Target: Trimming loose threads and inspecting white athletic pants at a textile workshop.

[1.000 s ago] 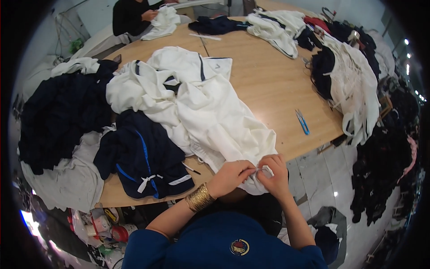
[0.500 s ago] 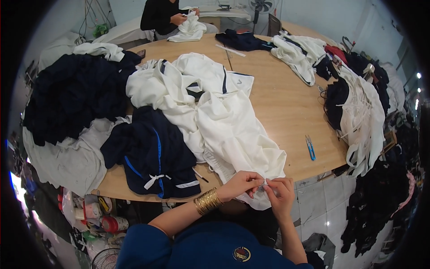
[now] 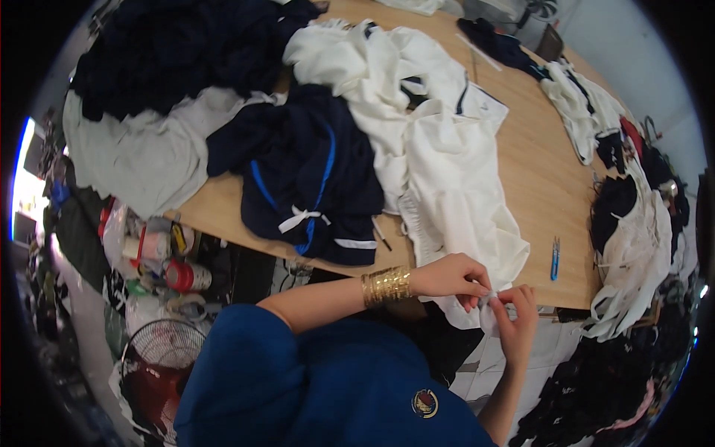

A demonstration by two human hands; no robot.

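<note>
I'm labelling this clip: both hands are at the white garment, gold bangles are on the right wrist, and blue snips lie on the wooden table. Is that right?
Not quite: the gold bangles are on the left wrist, as the head view shows. The left hand and right hand are at the white garment, and blue snips lie on the wooden table.

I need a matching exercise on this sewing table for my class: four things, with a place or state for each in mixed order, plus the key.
Things
1. Snips
2. Bracelets
3. Near navy garment
4. Large white garment

Places and states
A. Gold, worn at the left wrist
B. Held at its near end by the left hand and right hand
C. Lying on the bare wooden tabletop
D. Marked with bright blue stripes

Pairs: 1-C, 2-A, 3-D, 4-B
</note>
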